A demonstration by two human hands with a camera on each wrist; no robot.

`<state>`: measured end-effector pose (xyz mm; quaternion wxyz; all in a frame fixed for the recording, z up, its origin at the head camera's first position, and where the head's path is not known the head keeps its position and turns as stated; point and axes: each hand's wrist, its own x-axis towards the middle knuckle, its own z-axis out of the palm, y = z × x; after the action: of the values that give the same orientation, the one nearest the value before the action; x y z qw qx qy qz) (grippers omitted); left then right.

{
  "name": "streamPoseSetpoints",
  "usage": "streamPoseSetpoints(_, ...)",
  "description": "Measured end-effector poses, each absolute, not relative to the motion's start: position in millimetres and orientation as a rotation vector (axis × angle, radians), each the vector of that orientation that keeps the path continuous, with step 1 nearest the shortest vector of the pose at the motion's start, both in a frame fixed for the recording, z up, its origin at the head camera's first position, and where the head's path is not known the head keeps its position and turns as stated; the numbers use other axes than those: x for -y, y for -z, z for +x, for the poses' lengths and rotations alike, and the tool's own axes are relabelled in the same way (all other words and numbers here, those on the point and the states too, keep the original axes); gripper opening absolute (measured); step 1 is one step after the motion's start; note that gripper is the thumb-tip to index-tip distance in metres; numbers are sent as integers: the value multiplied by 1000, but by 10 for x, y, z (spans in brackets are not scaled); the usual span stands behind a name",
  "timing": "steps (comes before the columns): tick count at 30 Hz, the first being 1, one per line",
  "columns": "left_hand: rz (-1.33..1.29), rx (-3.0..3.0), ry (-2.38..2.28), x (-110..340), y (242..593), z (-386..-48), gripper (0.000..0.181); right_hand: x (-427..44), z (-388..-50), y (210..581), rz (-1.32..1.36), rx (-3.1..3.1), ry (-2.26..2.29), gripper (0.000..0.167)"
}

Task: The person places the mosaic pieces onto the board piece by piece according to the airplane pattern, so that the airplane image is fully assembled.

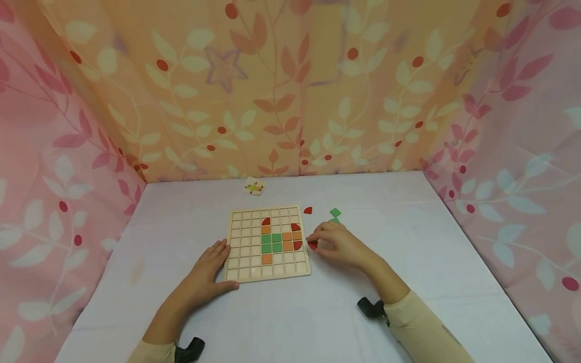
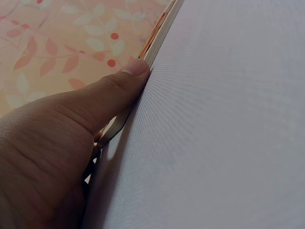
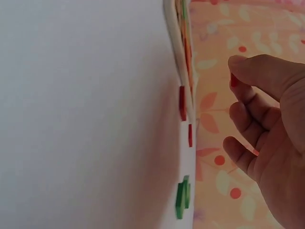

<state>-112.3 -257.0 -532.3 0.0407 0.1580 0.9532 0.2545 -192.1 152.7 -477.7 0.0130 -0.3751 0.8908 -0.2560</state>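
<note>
A square wooden grid board (image 1: pixel 245 275) lies on the table, with green and orange squares and red quarter-round pieces in some cells. My left hand (image 1: pixel 209 275) rests at its near left corner, fingers straight along the left edge. The left thumb (image 2: pixel 136 67) touches the board's near edge. Just off the right edge is my right hand (image 1: pixel 338 244), thumb and index finger pinching a small red piece (image 3: pixel 234 80) above the table. A red quarter-round piece (image 1: pixel 312 246) lies below those fingertips. Another red quarter-round piece (image 1: pixel 308 210) and a green square (image 1: pixel 335 212) lie farther back.
A second green piece (image 1: pixel 335 220) is partly hidden behind the right hand. A small patterned card or tile (image 1: pixel 254 186) lies behind the board. Patterned cloth (image 1: pixel 290 91) stands around the back and sides of the white table (image 1: pixel 290 322).
</note>
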Motion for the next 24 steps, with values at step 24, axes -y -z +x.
streamPoseSetpoints(24,481,-2909,-792,2571,5322,-1111,115,-684,-1869,4573,-1369,-2630,836,28)
